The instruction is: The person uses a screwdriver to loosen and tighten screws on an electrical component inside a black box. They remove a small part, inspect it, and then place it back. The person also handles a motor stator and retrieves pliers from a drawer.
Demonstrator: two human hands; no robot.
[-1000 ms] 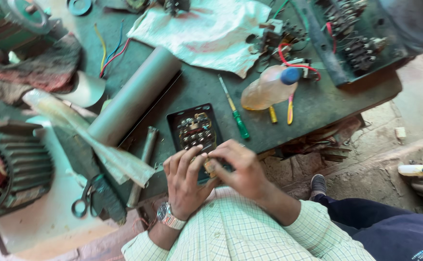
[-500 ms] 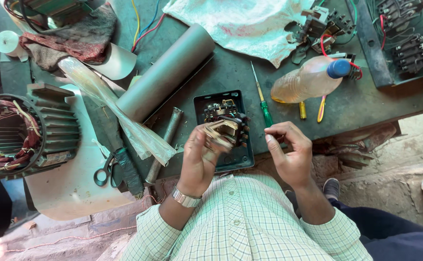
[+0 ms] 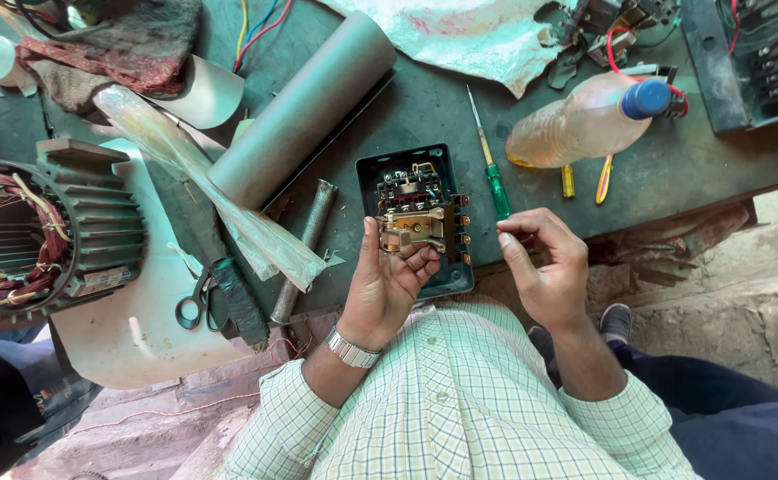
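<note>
The small beige plastic switch block with brass-coloured metal strips [image 3: 414, 228] looks dull and worn, resting in the left hand [image 3: 387, 283] over the black matt plastic switch box [image 3: 420, 213]. The dark green workbench top [image 3: 424, 116] is rough and scuffed. The grey matt tube [image 3: 304, 111] looks smooth; the slim screwdriver with a glossy green translucent plastic handle [image 3: 493, 173] has a bright steel shaft; the clear plastic bottle with a blue cap [image 3: 589, 120] shines; the ribbed cast-metal motor housing with copper windings [image 3: 42, 231] looks grimy

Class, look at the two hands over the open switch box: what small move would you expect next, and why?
Probably the right hand moves its pinched fingertips across to the contact block that the left hand holds up above the black switch box. The right fingers are pinched as if on something too small to see, and the green screwdriver lies unused beside the box.
</note>
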